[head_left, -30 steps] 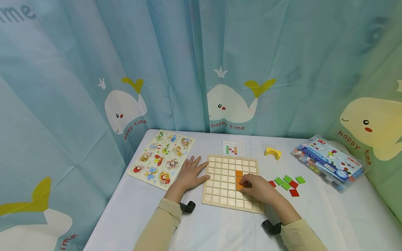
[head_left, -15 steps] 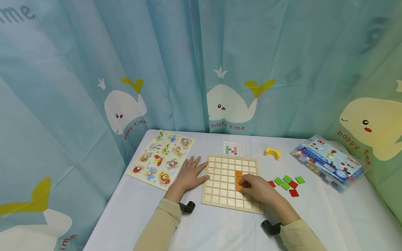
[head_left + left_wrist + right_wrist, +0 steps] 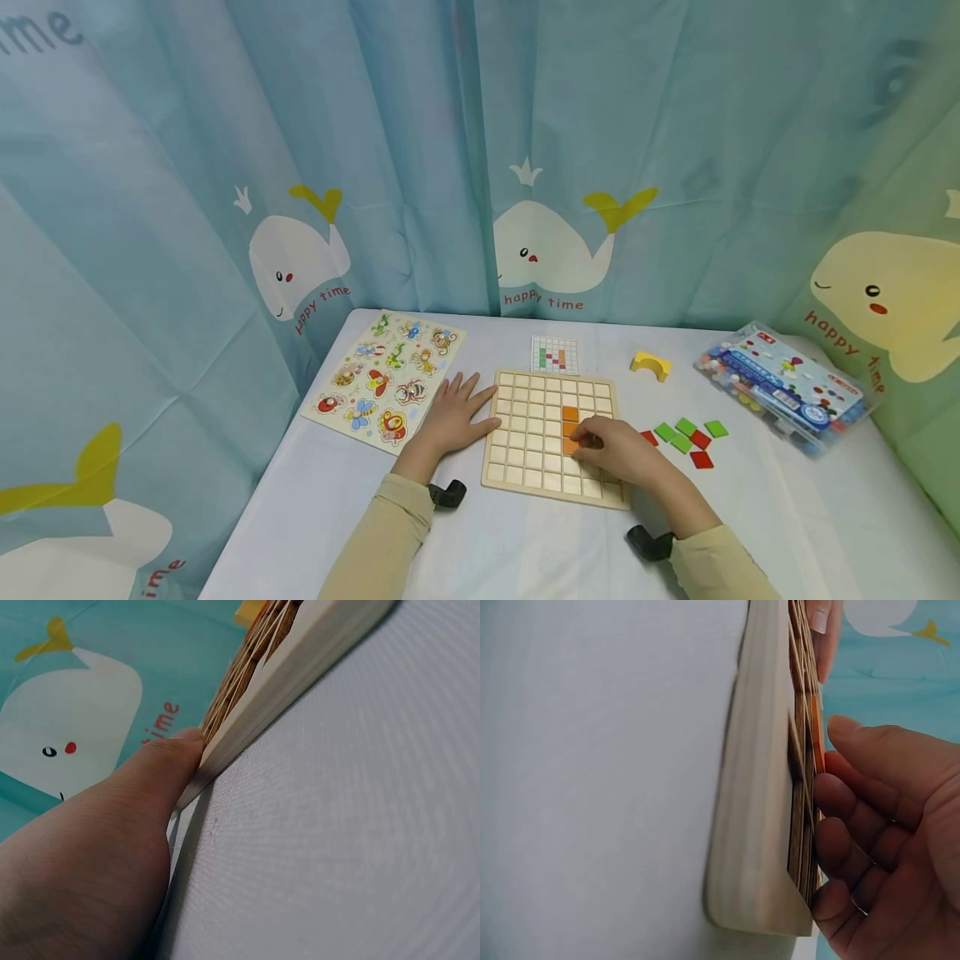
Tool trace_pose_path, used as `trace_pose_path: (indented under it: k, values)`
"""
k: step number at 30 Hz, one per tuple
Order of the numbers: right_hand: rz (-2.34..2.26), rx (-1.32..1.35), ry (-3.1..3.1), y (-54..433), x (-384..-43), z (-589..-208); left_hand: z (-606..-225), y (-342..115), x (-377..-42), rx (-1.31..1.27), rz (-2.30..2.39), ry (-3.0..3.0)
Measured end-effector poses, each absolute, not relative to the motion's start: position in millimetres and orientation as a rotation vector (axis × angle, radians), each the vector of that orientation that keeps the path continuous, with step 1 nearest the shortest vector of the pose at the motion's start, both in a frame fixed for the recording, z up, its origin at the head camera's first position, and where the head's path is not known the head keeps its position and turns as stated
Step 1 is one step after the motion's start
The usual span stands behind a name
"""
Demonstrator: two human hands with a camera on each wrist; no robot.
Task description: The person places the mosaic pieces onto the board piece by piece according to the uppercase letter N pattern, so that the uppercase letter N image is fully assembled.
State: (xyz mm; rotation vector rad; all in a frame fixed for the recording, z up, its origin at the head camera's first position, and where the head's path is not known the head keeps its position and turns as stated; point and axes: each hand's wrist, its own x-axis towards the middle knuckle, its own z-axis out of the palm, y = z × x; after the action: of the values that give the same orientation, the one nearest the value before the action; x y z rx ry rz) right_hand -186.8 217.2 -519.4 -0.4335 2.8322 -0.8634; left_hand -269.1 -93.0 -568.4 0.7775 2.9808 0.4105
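Observation:
A square wooden grid board [image 3: 525, 454] lies on the table with a short column of orange square tiles [image 3: 571, 414] in its right half. My right hand [image 3: 618, 450] is over the board, its thumb and forefinger pinching the lowest orange tile [image 3: 571, 447]. In the right wrist view the other fingers [image 3: 834, 840] curl against the board's surface, and an orange edge [image 3: 817, 731] shows by the thumb. My left hand [image 3: 452, 419] lies flat with spread fingers, thumb and forefinger touching the board's left edge. The left wrist view shows that thumb [image 3: 161, 761] against the wooden rim [image 3: 255, 724].
Several loose green tiles [image 3: 682, 444] and red tiles [image 3: 702, 460] lie right of the board. Behind it are a pattern card [image 3: 555, 356] and a yellow arch block [image 3: 651, 367]. An insect puzzle board [image 3: 386, 379] lies left; a clear plastic box [image 3: 791, 383] lies far right.

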Motion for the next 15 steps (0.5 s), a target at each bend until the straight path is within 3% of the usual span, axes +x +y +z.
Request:
trace_pose_path:
  k: [15]
  values:
    - [-0.885,-0.409,2.807,229,-184,-507,-569,-92,-270,0.756,0.406,2.97]
